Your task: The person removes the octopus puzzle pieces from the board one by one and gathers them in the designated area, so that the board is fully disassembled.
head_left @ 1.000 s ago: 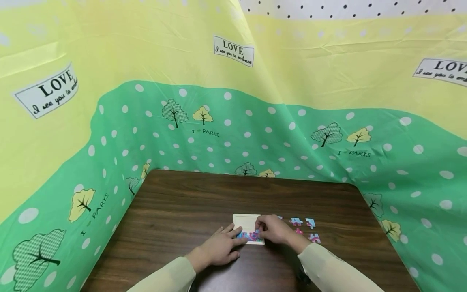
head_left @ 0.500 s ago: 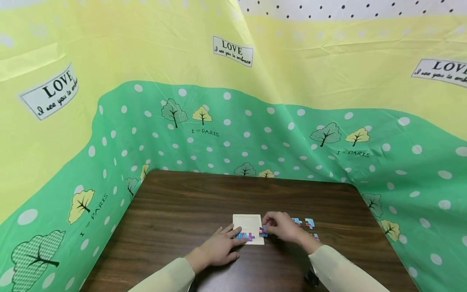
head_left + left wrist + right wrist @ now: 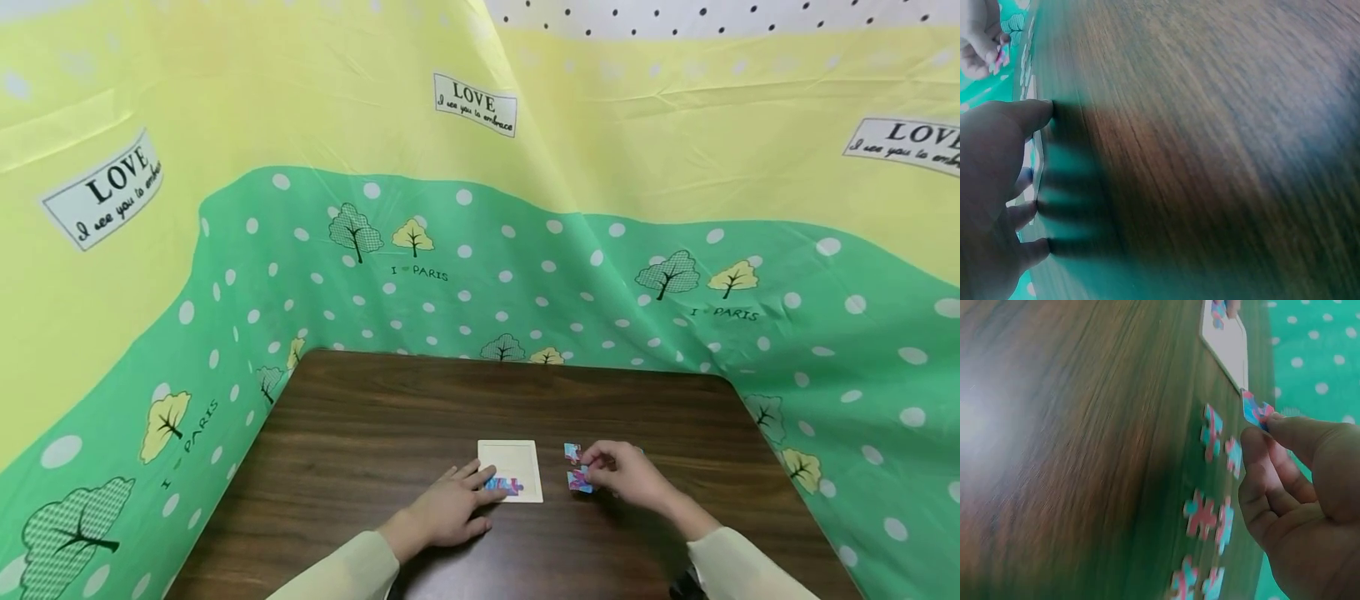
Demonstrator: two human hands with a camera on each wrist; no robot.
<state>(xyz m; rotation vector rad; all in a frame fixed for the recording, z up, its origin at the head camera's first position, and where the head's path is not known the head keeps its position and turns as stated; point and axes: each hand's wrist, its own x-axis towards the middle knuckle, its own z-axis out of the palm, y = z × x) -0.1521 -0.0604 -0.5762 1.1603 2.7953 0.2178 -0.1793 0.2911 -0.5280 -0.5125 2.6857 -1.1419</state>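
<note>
My left hand point(image 3: 452, 506) lies spread at the left edge of a pale square puzzle tray point(image 3: 512, 458), its fingertips on the edge and over joined pink-and-blue jigsaw pieces point(image 3: 512, 485) along the tray's near side. In the left wrist view, the fingers point(image 3: 1032, 115) reach down to the tray and table. To the tray's right, my right hand point(image 3: 630, 477) pinches a blue-and-pink jigsaw piece point(image 3: 1255, 411) between thumb and fingers, held up over the loose pieces. One loose piece point(image 3: 572, 452) lies beyond the fingertips and another point(image 3: 580, 480) nearer me.
Several loose jigsaw pieces point(image 3: 1200, 514) lie in two rows under and beside my right hand, partly hidden in the head view. The dark wooden table point(image 3: 390, 408) is enclosed at the back and sides by a green and yellow printed curtain point(image 3: 465, 275).
My right hand has drawn a jigsaw piece off the tray's near right corner and moved right with it, above the loose pieces. My left hand stays on the tray.
</note>
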